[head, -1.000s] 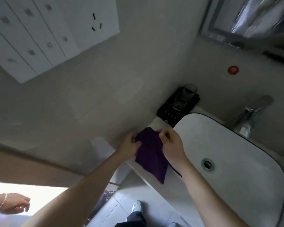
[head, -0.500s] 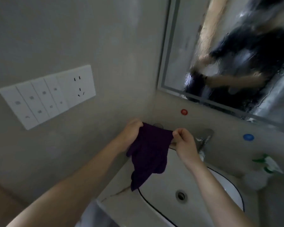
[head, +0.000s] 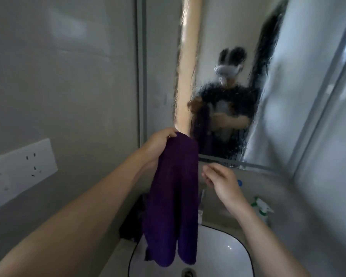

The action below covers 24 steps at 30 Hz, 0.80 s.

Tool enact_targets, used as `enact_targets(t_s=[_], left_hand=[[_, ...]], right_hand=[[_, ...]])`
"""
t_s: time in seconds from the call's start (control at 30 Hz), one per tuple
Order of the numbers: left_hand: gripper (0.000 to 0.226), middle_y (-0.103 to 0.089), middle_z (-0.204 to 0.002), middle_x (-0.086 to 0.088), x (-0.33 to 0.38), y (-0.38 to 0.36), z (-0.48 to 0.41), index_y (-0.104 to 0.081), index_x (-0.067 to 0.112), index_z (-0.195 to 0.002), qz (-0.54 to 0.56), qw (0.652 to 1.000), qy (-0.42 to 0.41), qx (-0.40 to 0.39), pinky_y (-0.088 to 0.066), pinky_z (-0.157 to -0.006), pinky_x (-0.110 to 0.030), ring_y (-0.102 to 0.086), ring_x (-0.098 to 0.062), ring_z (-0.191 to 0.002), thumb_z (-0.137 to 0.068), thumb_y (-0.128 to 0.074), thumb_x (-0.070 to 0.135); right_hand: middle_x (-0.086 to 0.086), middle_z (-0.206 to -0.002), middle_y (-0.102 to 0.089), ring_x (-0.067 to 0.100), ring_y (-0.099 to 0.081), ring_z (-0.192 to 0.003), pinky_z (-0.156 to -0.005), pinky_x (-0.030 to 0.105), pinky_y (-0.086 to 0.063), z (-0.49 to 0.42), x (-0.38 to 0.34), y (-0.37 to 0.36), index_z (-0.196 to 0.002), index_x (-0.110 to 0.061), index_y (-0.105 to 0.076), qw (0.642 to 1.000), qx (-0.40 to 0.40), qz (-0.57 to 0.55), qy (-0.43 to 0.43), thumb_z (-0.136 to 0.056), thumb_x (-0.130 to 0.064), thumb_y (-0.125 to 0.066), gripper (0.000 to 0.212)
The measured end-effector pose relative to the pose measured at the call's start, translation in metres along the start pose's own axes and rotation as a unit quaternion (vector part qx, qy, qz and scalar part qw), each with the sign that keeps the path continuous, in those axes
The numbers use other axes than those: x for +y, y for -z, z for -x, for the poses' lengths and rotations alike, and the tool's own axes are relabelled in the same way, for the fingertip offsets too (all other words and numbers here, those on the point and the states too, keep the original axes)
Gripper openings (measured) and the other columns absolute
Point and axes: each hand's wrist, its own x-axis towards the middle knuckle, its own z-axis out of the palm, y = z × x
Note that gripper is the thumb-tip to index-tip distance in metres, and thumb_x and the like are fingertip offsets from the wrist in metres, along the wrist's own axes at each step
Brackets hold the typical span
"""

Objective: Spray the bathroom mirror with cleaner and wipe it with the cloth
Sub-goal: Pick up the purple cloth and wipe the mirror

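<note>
Dangling over the sink, purple cloth grasped by left hand fingers; right hand fingers released.

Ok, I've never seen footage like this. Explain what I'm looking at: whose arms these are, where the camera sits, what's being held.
There is no machine here: these are a person's two bare arms. The camera is worn on that person's head and looks forward and down, so you see the hands as they do. The left hand grips a purple cloth by its top, and the rest hangs down above the sink. The right hand is beside the cloth, loose, and holds nothing. Ahead is the mirror, covered in drops that blur the reflection. A spray bottle stands to the right of the sink.
</note>
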Motion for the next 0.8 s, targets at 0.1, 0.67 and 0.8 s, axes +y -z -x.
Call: enact_targets(t_s=[0.1,0.67,0.8], left_hand=[[0.034,-0.060,-0.067,0.003,0.027,-0.023,-0.008,-0.062,0.020,-0.069,-0.045,0.997,-0.038,-0.053,-0.046,-0.058,-0.023,-0.057,-0.010,-0.062,-0.092,-0.040,0.008],[0.039,-0.054,-0.046,0.018,0.093,-0.055,-0.058,-0.062,0.018,-0.074,-0.306,0.915,-0.261,0.004,-0.029,-0.038,-0.010,-0.042,0.002,-0.035,-0.092,-0.040,-0.008],[0.041,-0.063,-0.071,0.005,0.081,-0.039,-0.083,-0.064,0.023,-0.070,-0.270,0.916,-0.281,0.093,-0.037,-0.044,-0.012,-0.050,0.004,-0.049,-0.091,-0.041,-0.004]], right_hand=[[-0.011,-0.082,-0.069,0.004,-0.063,-0.079,-0.076,0.017,-0.047,0.002,-0.018,0.015,-0.081,-0.026,-0.072,0.995,0.024,0.018,0.095,-0.095,-0.021,-0.064,0.017],[0.017,-0.116,-0.075,0.026,-0.072,-0.105,-0.096,0.034,-0.056,0.003,-0.049,0.097,-0.109,-0.008,-0.078,0.963,-0.199,-0.099,-0.152,-0.080,-0.007,-0.070,0.030],[0.013,-0.111,-0.074,0.028,-0.066,-0.103,-0.094,0.041,-0.049,0.004,-0.052,0.118,-0.111,-0.008,-0.074,0.952,-0.244,0.032,-0.184,-0.080,-0.014,-0.073,0.032]])
